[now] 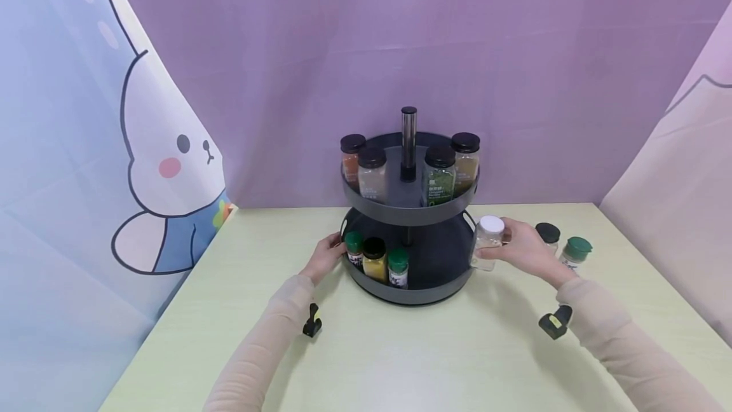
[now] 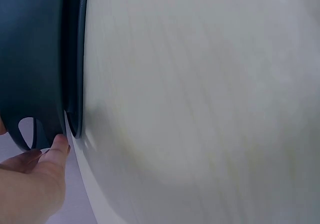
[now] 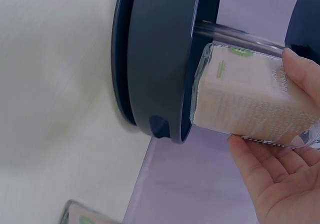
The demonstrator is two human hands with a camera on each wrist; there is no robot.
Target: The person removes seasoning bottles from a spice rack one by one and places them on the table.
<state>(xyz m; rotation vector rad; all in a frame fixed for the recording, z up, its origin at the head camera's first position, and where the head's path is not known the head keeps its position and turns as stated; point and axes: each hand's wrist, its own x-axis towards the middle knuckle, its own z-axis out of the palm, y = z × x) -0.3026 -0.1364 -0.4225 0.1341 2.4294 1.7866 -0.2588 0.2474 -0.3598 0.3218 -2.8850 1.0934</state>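
A dark two-tier spice rack (image 1: 412, 296) with a central metal post stands on the table. My left hand (image 1: 327, 258) grips its lower tier at the left, fingertips on the outer wall by an oval cutout in the left wrist view. My right hand (image 1: 523, 248) holds a square clear spice jar (image 3: 245, 96) of pale beige powder between thumb and fingers, white lid up in the head view. The jar is at the right rim of the lower tier. Along that tier's left front stand two green-lidded jars (image 1: 398, 269) and a black-lidded jar (image 1: 374, 260) of yellow powder.
Several black-lidded jars (image 1: 440, 177) stand on the upper tier. On the table beyond my right hand are another black-lidded jar (image 1: 548, 234) and a green-capped jar (image 1: 575, 252). A purple cloth (image 1: 286, 81) hangs behind the table (image 1: 366, 361).
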